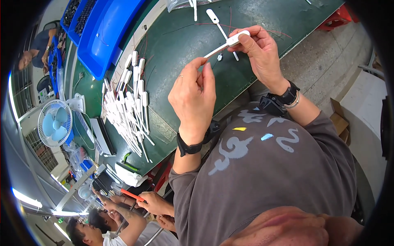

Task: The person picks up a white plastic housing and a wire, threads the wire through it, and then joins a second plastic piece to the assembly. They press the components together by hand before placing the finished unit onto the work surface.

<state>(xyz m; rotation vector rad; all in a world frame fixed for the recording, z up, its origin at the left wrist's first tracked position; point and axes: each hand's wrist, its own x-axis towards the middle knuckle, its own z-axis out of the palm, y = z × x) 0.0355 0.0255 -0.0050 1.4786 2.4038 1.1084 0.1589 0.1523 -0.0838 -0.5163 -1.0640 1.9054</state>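
Between my two hands is a white plastic stick (216,50) with a wide flat head and a thin stem. My right hand (262,55) is closed round the wide head, the thumb lying on top of it. The fingers of my left hand (192,96) pinch the tip of the stem. Just beyond, a similar white stick with a small dark opening in its head (212,16) lies on the green tabletop (176,49), its lower part passing behind the held one. A small white piece (220,57) rests beneath the held stick.
A heap of similar white sticks (127,106) lies at left. Behind it stand blue trays (96,41) and a fan (55,123). Thin red and black wires (197,24) trail over the table. Green-handled cutters (130,162) lie near a co-worker's hand (154,203) holding an orange tool (132,194).
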